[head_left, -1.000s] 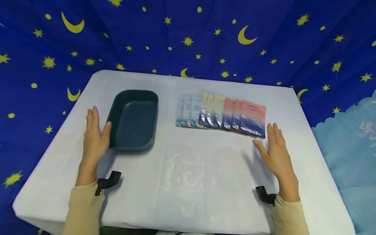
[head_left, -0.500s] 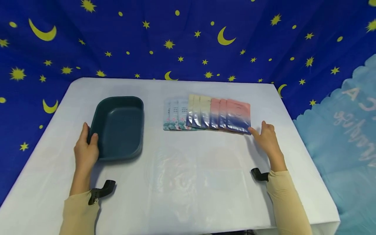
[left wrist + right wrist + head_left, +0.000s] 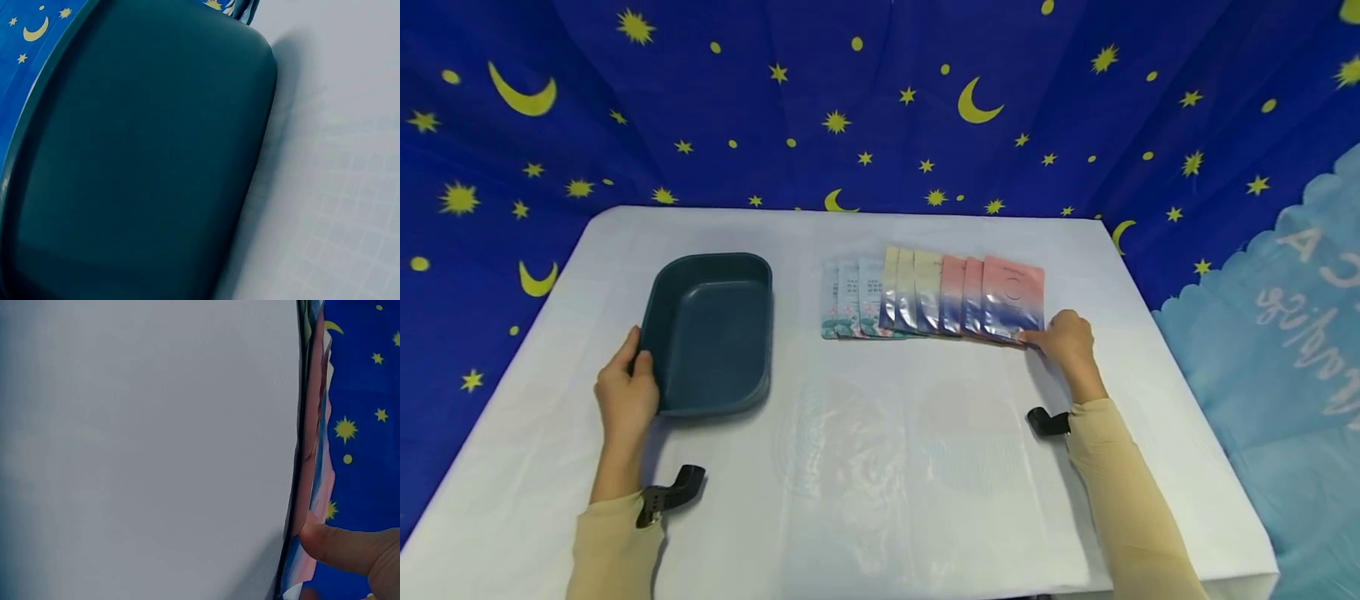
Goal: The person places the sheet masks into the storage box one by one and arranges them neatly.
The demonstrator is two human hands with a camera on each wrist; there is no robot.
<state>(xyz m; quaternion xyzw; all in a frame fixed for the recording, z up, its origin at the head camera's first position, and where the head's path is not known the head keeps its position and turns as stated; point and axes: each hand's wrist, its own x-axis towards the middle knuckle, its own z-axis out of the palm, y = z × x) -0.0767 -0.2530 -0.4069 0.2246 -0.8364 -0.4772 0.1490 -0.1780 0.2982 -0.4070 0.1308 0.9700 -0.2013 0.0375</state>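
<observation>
My left hand [image 3: 628, 392] grips the near-left side of a dark teal plastic basin [image 3: 711, 342], thumb at the rim and fingers along the outer wall. Only the basin [image 3: 144, 137] shows in the left wrist view, without the hand. A fanned row of sheet mask packets lies at the back of the table: light blue ones [image 3: 848, 292] at left, cream ones [image 3: 925, 287] in the middle, pink-and-blue ones at right. My right hand [image 3: 1067, 346] pinches the lower right corner of the rightmost pink-and-blue packet [image 3: 1013, 292]. In the right wrist view its thumb [image 3: 340, 547] presses the packets' edge.
A white cloth and a clear plastic sheet [image 3: 880, 467] cover the table [image 3: 730, 517]. Behind it hangs a blue curtain [image 3: 880, 100] with yellow moons and stars. A light blue cloth [image 3: 1285, 350] with lettering hangs at the right. Each wrist wears a black camera mount [image 3: 673, 493].
The left hand has gone from flat beside the basin to gripping its side. My right hand has moved left and inward onto the end packet's corner. The head view has shifted.
</observation>
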